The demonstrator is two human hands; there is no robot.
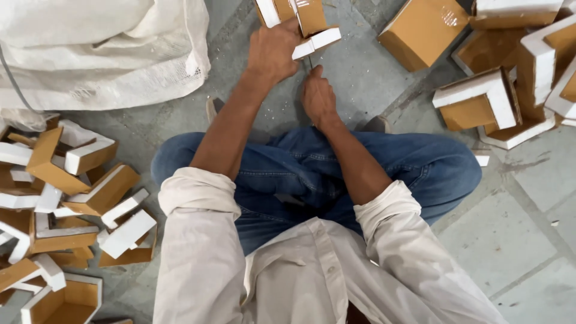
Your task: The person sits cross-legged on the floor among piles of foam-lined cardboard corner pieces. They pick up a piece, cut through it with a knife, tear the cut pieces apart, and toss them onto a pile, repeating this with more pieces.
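I sit cross-legged on a grey floor in blue jeans and a pale shirt. My left hand (273,53) grips a brown cardboard piece with white foam edging (309,27) at the top middle of the view, holding it up off the floor. My right hand (318,96) is closed around a thin blade or tool (309,62) whose tip points up at the white foam strip of that piece. The tool is mostly hidden in the fist.
A heap of brown-and-white box pieces (72,204) lies at my left. More boxes with white foam corners (486,102) and a brown taped box (420,30) sit at the upper right. A large white woven sack (102,48) fills the upper left.
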